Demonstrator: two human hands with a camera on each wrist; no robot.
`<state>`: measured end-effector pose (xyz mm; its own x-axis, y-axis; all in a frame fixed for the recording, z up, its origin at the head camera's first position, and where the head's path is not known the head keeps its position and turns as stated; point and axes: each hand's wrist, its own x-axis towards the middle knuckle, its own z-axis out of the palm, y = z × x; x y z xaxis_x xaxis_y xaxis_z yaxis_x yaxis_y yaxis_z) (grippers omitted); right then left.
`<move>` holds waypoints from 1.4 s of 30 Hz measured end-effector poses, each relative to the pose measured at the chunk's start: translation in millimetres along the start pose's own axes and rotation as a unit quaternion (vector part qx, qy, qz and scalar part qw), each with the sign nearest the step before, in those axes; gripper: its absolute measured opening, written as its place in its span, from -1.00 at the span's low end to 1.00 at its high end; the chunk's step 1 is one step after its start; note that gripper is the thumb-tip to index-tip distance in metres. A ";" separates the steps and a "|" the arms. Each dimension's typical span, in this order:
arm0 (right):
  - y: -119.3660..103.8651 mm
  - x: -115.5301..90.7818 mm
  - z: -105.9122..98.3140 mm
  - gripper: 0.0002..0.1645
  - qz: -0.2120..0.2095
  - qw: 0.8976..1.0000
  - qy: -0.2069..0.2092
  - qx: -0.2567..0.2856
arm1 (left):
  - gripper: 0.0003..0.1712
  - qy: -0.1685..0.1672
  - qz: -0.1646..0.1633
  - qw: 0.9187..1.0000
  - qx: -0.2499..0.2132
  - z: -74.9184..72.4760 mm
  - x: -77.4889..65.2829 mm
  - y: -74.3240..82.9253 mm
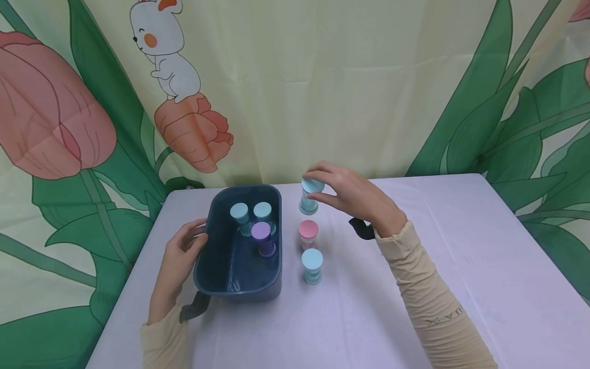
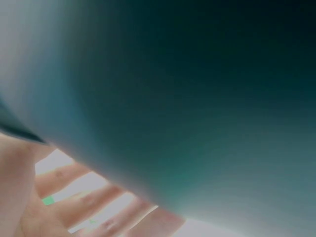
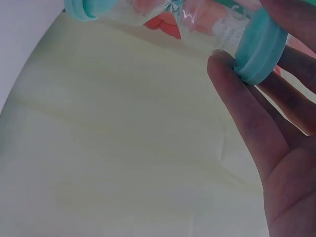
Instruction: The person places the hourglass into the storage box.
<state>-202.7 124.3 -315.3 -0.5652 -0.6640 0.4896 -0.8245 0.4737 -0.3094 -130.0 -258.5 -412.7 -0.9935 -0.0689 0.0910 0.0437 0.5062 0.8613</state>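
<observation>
My right hand (image 1: 345,192) pinches a sand timer (image 1: 308,203) with light blue caps by its upper cap, at the back of the table. In the right wrist view, fingers and thumb surround one teal cap (image 3: 261,47) of this timer, and its clear body narrows at the waist. My left hand (image 1: 180,253) rests against the left side of a dark blue tub (image 1: 237,295), fingers fairly straight at its rim. Two light blue timers (image 1: 239,211) and a purple timer (image 1: 261,231) stand inside the tub. The left wrist view is mostly filled by the blurred tub wall (image 2: 163,123).
Right of the tub, a pink sand timer (image 1: 308,230) and another light blue timer (image 1: 312,262) stand in a row in front of the held one. A white cloth covers the table (image 1: 350,328). Behind its back edge hangs a printed curtain (image 1: 322,92).
</observation>
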 end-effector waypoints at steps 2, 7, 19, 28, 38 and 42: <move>-0.8 1.9 -0.4 -0.53 -0.006 1.000 0.003 -0.001 | -0.42 0.001 0.000 1.000 0.002 0.0 0.0 -0.1; -4.8 7.8 -0.5 -0.53 -0.018 1.000 0.007 -0.004 | -0.43 0.005 0.000 1.000 0.004 -0.1 -0.2 -0.2; -15.7 20.3 5.4 -0.53 -0.042 0.999 0.014 -0.001 | -0.43 0.005 0.000 1.000 0.000 -1.3 -0.9 -0.9; -24.7 28.8 4.5 -0.52 -0.059 0.998 0.015 -0.003 | -0.43 -0.001 0.003 1.000 -0.011 0.3 -0.3 -3.0; -30.2 36.0 14.3 -0.52 -0.076 0.997 0.020 -0.003 | -0.44 0.000 0.005 1.000 -0.006 0.5 0.2 -2.7; -32.1 39.4 17.4 -0.51 -0.077 0.997 0.016 0.004 | -0.43 0.001 0.002 1.000 -0.006 0.5 0.3 -2.0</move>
<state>-199.0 72.9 -300.3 -0.4303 -0.7095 0.5581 -0.9020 0.3630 -0.2339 -130.5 -259.1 -414.7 -0.9931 -0.0683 0.0955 0.0492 0.4967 0.8665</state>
